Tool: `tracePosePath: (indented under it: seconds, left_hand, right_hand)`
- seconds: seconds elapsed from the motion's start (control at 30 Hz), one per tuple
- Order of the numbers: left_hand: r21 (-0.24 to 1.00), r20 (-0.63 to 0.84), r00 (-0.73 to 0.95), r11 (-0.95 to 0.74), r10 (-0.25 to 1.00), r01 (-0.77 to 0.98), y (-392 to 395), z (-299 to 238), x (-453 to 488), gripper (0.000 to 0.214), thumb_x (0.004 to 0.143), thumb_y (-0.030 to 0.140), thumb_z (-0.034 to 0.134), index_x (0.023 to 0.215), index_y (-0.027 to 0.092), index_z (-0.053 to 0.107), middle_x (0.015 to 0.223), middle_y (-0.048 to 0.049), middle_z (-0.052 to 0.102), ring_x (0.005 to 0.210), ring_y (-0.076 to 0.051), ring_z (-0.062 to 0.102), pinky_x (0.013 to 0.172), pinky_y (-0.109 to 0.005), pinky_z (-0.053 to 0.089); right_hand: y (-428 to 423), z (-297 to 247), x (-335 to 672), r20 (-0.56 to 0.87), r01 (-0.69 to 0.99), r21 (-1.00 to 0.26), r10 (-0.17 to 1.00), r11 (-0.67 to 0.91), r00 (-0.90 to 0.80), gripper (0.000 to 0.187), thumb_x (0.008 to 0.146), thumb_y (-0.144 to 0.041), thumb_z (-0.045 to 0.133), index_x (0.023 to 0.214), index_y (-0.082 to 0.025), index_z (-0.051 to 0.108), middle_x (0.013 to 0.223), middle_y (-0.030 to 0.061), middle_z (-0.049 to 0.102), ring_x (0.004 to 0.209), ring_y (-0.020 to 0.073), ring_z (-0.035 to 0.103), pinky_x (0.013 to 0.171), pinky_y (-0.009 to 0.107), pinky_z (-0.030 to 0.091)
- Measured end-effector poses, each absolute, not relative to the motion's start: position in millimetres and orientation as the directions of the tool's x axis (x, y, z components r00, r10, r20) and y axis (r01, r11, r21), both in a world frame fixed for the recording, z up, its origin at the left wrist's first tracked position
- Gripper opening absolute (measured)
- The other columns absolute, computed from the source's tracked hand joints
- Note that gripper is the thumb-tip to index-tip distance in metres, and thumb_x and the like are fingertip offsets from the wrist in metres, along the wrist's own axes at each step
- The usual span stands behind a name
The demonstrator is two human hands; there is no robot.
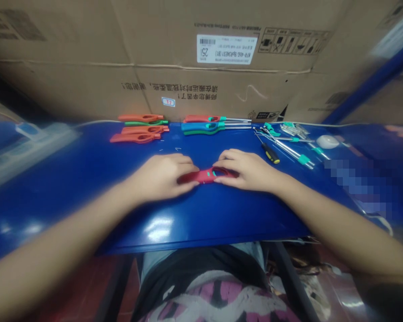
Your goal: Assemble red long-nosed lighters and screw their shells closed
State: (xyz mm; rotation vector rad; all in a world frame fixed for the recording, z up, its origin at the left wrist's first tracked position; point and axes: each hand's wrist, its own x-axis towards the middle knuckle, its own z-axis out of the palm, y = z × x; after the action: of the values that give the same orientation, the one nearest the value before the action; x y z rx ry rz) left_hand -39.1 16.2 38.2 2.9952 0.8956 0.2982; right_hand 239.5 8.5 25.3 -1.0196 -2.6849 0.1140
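Note:
A red lighter handle with small teal parts lies crosswise between my two hands, just above or on the blue table. My left hand is closed on its left end, thumb below and fingers above. The fingers of my right hand pinch the right end, around the trigger opening. Whether a metal tube sits at that end is hidden by my right hand. Behind my hands lie assembled long lighters with metal tubes, a red one and a blue and green one.
Several orange and green handles lie at the back left. A black and yellow screwdriver, metal tubes with teal parts and a white rounded object are at right. Cardboard walls the back; the table edge is near my lap.

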Motion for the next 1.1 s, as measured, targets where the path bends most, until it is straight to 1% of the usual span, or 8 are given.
tracePosePath:
  seconds: [0.2,0.3,0.6,0.67,0.87,0.93,1.03,1.1]
  left_hand:
    - [0.066,0.107,0.805,-0.812,0.583,0.579,15.9,41.4,-38.1,0.028,0.095,0.041,0.058,0.11,0.023,0.074,0.106,-0.003,0.074,0.094,-0.021,0.07,0.07,-0.029,0.048]
    - [0.064,0.097,0.802,-0.808,0.589,0.586,15.3,41.7,-37.5,0.029,0.095,0.042,0.059,0.112,0.024,0.074,0.107,-0.0032,0.074,0.094,-0.021,0.07,0.07,-0.029,0.048]
    - [0.051,0.16,0.817,-0.831,0.555,0.554,15.4,39.2,-38.3,0.03,0.095,0.043,0.058,0.108,0.022,0.074,0.106,-0.0045,0.074,0.095,-0.022,0.069,0.072,-0.03,0.049]
    - [0.068,0.151,0.815,-0.829,0.559,0.556,15.5,38.9,-38.3,0.029,0.095,0.042,0.059,0.108,0.022,0.074,0.106,-0.0044,0.074,0.095,-0.022,0.069,0.072,-0.03,0.049]
    - [0.193,0.112,0.781,-0.784,0.615,0.59,14.5,39.7,-34.8,0.021,0.092,0.035,0.065,0.103,0.021,0.075,0.101,-0.005,0.073,0.089,-0.021,0.069,0.075,-0.029,0.05]
    - [0.175,0.106,0.779,-0.782,0.618,0.598,13.2,39.8,-33.1,0.019,0.089,0.032,0.066,0.102,0.02,0.074,0.1,-0.0053,0.072,0.089,-0.021,0.068,0.074,-0.029,0.05]
    - [0.085,0.104,0.793,-0.8,0.6,0.594,11.0,38.9,-31.8,0.019,0.086,0.028,0.065,0.101,0.019,0.072,0.099,-0.0059,0.071,0.09,-0.023,0.067,0.075,-0.031,0.05]
    - [0.046,0.106,0.802,-0.809,0.587,0.586,10.0,37.6,-31.9,0.02,0.088,0.027,0.061,0.103,0.018,0.071,0.099,-0.0065,0.071,0.089,-0.024,0.067,0.076,-0.032,0.051]
  right_hand:
    - [8.1,21.7,236.9,0.185,0.647,-0.21,0.68,0.733,-0.71,0.039,0.098,-0.048,0.058,0.123,-0.021,0.07,0.118,0.0094,0.068,0.106,0.0243,0.064,0.08,0.034,0.051]
    - [7.8,20.9,236.9,0.186,0.649,-0.231,0.688,0.725,-0.702,0.039,0.097,-0.049,0.059,0.122,-0.021,0.07,0.118,0.0094,0.067,0.105,0.024,0.064,0.08,0.034,0.051]
    - [7.9,25.2,238.6,0.193,0.641,-0.156,0.659,0.752,-0.726,0.038,0.097,-0.046,0.059,0.123,-0.02,0.07,0.117,0.0104,0.068,0.105,0.025,0.064,0.079,0.035,0.051]
    - [7.7,25.1,238.3,0.183,0.642,-0.157,0.661,0.75,-0.727,0.038,0.097,-0.046,0.059,0.123,-0.02,0.07,0.117,0.0105,0.068,0.105,0.0252,0.064,0.079,0.035,0.052]
    - [5.0,25.6,235.1,0.14,0.675,-0.187,0.699,0.714,-0.701,0.04,0.098,-0.045,0.059,0.127,-0.019,0.069,0.12,0.0107,0.067,0.105,0.0254,0.064,0.079,0.035,0.052]
    - [3.7,26.3,234.1,0.127,0.678,-0.168,0.697,0.716,-0.706,0.041,0.095,-0.042,0.061,0.128,-0.018,0.068,0.12,0.0112,0.067,0.105,0.026,0.064,0.078,0.035,0.052]
    - [3.6,26.2,234.1,0.134,0.671,-0.111,0.68,0.734,-0.721,0.044,0.089,-0.036,0.066,0.129,-0.017,0.068,0.119,0.0116,0.067,0.104,0.0264,0.064,0.077,0.035,0.051]
    - [5.4,25.3,235.7,0.158,0.655,-0.078,0.658,0.751,-0.736,0.04,0.089,-0.032,0.066,0.126,-0.017,0.069,0.117,0.0112,0.069,0.102,0.0258,0.064,0.074,0.034,0.05]
